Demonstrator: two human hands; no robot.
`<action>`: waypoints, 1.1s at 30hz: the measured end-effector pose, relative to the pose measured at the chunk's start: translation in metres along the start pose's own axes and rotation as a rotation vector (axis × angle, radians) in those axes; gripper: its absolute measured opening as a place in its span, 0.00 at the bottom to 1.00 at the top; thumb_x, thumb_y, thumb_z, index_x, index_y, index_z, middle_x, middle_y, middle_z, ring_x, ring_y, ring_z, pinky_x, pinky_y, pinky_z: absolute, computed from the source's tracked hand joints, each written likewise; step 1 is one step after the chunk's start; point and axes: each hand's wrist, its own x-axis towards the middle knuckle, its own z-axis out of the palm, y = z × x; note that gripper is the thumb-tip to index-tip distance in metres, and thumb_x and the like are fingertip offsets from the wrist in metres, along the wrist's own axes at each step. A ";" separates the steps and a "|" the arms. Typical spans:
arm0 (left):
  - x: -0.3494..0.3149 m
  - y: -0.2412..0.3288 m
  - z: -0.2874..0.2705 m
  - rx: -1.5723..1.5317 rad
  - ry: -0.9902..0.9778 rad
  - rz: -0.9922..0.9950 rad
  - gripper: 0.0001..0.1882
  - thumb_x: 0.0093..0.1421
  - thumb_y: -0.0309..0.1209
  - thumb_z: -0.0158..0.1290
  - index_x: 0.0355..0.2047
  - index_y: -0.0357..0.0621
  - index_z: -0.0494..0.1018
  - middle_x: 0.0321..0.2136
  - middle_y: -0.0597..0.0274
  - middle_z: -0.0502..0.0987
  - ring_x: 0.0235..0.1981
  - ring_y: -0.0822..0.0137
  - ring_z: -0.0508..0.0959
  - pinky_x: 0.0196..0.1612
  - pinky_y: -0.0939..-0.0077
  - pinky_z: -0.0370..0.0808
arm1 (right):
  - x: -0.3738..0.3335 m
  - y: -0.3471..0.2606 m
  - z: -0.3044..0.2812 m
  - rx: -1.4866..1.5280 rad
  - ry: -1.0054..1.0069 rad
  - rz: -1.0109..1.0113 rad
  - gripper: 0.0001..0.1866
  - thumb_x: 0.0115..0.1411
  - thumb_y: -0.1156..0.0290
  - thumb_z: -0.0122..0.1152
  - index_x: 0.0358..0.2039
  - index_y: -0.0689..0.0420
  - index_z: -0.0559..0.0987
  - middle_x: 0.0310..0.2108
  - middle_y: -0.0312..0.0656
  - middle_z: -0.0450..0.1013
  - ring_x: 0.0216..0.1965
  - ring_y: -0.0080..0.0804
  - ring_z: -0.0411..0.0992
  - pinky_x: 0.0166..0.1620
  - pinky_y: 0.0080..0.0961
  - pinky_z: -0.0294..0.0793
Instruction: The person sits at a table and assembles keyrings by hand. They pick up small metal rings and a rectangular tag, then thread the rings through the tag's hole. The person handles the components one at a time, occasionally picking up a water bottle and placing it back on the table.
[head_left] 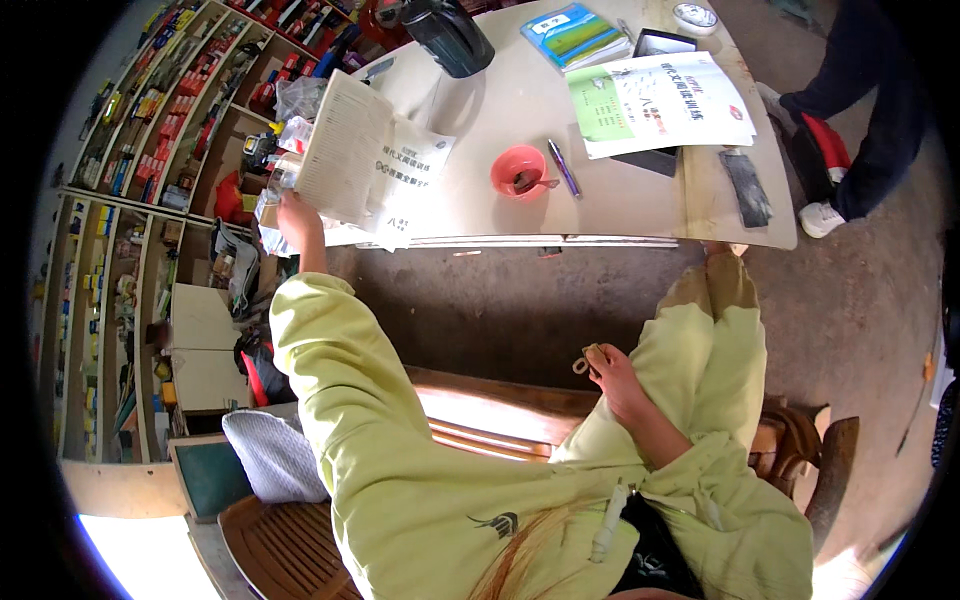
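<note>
At the left end of the table, my left hand [298,222] pinches the lower left edge of a printed booklet [345,145], tilted up off the tabletop. Its raised page carries dense small print, and a white cover sheet [410,175] with large dark characters spreads out beside it. Over my lap, my right hand [618,385] is closed round a small tan thing with a ring [581,367] at its end; the fingers hide most of it, so its kind is unclear.
On the white table [490,110] stand a pink bowl [518,172] with a spoon, a pen [563,168], a dark kettle [447,38], workbooks [660,100] and a tape roll [695,17]. Stocked shelves [140,130] line the left. Another person's legs [850,110] show at right.
</note>
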 end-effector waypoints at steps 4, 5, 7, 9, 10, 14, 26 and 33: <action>0.007 0.042 -0.077 -0.124 0.205 0.170 0.08 0.58 0.29 0.42 0.33 0.41 0.71 0.32 0.49 0.74 0.35 0.47 0.73 0.36 0.57 0.70 | -0.006 0.000 -0.005 0.064 -0.041 -0.023 0.09 0.60 0.64 0.54 0.28 0.55 0.70 0.21 0.28 0.61 0.21 0.15 0.56 0.24 0.15 0.56; 0.012 0.049 -0.091 -0.114 0.228 0.222 0.08 0.57 0.28 0.43 0.33 0.41 0.70 0.32 0.49 0.73 0.35 0.48 0.73 0.36 0.58 0.69 | -0.007 0.002 -0.007 0.065 -0.046 -0.018 0.09 0.59 0.64 0.54 0.28 0.55 0.70 0.21 0.28 0.61 0.21 0.15 0.56 0.24 0.15 0.56; 0.019 0.081 -0.127 -0.131 0.267 0.294 0.07 0.57 0.28 0.43 0.32 0.40 0.70 0.31 0.49 0.73 0.33 0.47 0.73 0.35 0.58 0.69 | -0.009 -0.001 -0.009 0.081 -0.063 -0.034 0.09 0.59 0.63 0.55 0.27 0.54 0.69 0.21 0.28 0.61 0.21 0.14 0.56 0.24 0.15 0.57; 0.022 0.123 -0.163 -0.215 0.357 0.419 0.07 0.58 0.28 0.43 0.30 0.39 0.69 0.28 0.49 0.72 0.31 0.47 0.72 0.33 0.58 0.68 | -0.012 -0.005 -0.012 0.093 -0.074 -0.048 0.10 0.58 0.63 0.56 0.27 0.54 0.69 0.21 0.28 0.61 0.20 0.14 0.56 0.24 0.15 0.57; 0.024 0.142 -0.174 -0.284 0.355 0.448 0.07 0.58 0.28 0.43 0.29 0.39 0.69 0.27 0.49 0.72 0.31 0.47 0.71 0.33 0.58 0.68 | -0.013 -0.004 -0.015 0.093 -0.073 -0.054 0.10 0.58 0.62 0.57 0.27 0.54 0.69 0.21 0.27 0.62 0.20 0.14 0.56 0.24 0.15 0.57; 0.036 0.220 -0.206 -0.484 0.313 0.531 0.09 0.60 0.30 0.43 0.26 0.38 0.68 0.22 0.53 0.73 0.24 0.54 0.74 0.27 0.66 0.70 | -0.012 -0.002 -0.024 0.096 -0.116 -0.092 0.12 0.57 0.60 0.58 0.27 0.53 0.70 0.21 0.27 0.62 0.20 0.14 0.57 0.24 0.14 0.58; 0.020 0.412 -0.205 -0.899 -0.150 0.437 0.13 0.62 0.29 0.42 0.37 0.29 0.71 0.23 0.52 0.77 0.18 0.65 0.78 0.18 0.75 0.75 | -0.009 -0.001 -0.028 0.044 -0.137 -0.204 0.13 0.57 0.57 0.57 0.24 0.50 0.68 0.19 0.26 0.61 0.18 0.11 0.56 0.20 0.13 0.57; -0.013 0.427 -0.136 -0.634 -0.205 0.444 0.13 0.60 0.29 0.43 0.34 0.31 0.73 0.21 0.53 0.77 0.15 0.63 0.78 0.19 0.75 0.73 | -0.026 -0.017 -0.028 0.048 -0.072 -0.162 0.15 0.57 0.61 0.57 0.21 0.57 0.69 0.17 0.30 0.61 0.20 0.17 0.56 0.23 0.22 0.56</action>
